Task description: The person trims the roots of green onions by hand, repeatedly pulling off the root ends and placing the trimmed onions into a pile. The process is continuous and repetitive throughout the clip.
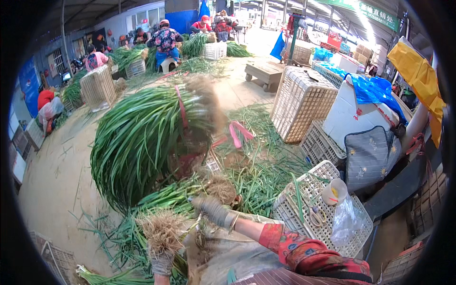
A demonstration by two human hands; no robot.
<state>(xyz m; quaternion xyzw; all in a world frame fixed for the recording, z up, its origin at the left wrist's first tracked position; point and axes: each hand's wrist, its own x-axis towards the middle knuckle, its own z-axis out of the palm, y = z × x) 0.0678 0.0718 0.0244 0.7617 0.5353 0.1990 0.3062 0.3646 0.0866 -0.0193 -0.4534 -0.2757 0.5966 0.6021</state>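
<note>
At the lower centre my left hand (162, 264), in a grey knit glove, is closed around a bunch of green stalks, probably garlic chives. The bunch's tuft of pale brown roots (160, 229) sticks up above the hand. My right hand (213, 211), gloved too and blurred, reaches in over loose stalks (171, 199) from the right; whether its fingers hold any cannot be made out. Beyond it lies another root clump (220, 188). Farther off rests a big bundle of the same greens (142, 139), bound with a pink strap (181, 108), its roots to the right.
Cut leaves (263, 178) litter the floor. At right an upturned plastic crate (302, 185) bears scissors (317, 216), a cup (335, 191) and a plastic bag (347, 222). Behind are a tall crate (302, 103), foam box (359, 110), cushion (368, 156) and wooden trolley (263, 74). Several people work farther back.
</note>
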